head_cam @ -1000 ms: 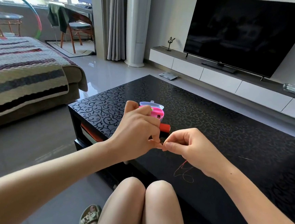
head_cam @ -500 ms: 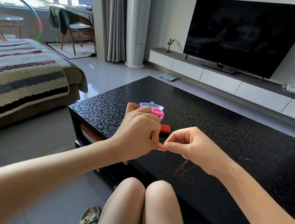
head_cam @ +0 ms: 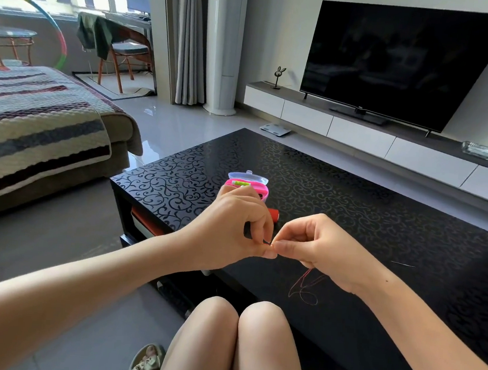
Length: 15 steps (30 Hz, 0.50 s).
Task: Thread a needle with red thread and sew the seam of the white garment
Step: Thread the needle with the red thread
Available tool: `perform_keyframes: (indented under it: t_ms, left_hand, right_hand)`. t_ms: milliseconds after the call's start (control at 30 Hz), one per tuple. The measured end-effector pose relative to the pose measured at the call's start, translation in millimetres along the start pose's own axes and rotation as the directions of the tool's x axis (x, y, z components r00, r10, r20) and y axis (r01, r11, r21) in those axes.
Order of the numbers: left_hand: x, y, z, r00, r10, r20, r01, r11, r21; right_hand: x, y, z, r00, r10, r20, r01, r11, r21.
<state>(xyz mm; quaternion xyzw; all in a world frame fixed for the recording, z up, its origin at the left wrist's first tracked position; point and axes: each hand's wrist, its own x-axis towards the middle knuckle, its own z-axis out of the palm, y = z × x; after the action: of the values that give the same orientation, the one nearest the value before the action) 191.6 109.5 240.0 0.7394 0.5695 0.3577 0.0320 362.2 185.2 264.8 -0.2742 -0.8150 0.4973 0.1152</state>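
Little has moved: both hands sit slightly lower, exposing more of the box [head_cam: 248,185] above the left knuckles. The needle [head_cam: 266,242] is a dark sliver between the touching fingertips, over the table's [head_cam: 383,203] near edge. The left hand [head_cam: 230,228] pinches it; the right hand [head_cam: 323,247] pinches the thread [head_cam: 302,281] end, and the rest loops on the table. The spool [head_cam: 274,214] lies just behind the left hand. A spare needle [head_cam: 403,264] lies right of the right hand.

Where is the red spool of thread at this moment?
In the head view, the red spool lies on the black table, just beyond the left hand and close to the pink sewing box.
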Motion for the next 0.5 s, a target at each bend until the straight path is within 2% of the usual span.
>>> perform_keyframes:
  t_ms: [200, 433, 500]
  left_hand:
    - [-3, 4, 0, 0.998, -0.061, 0.023, 0.062, 0.998, -0.014]
    - [-3, 19, -9, 0.974, -0.202, 0.101, 0.222, 0.941, -0.256]
    - [-2, 18, -9, 0.973, -0.206, 0.101, 0.226, 0.94, -0.257]
  right_hand:
    - [-1, 0, 2, 1.0, 0.007, 0.021, -0.007, 1.0, 0.027]
    - [-3, 1, 8, 0.998, -0.034, -0.045, 0.038, 0.996, 0.084]
    - [-4, 4, 10, 0.996, -0.04, -0.083, 0.046, 0.996, 0.077]
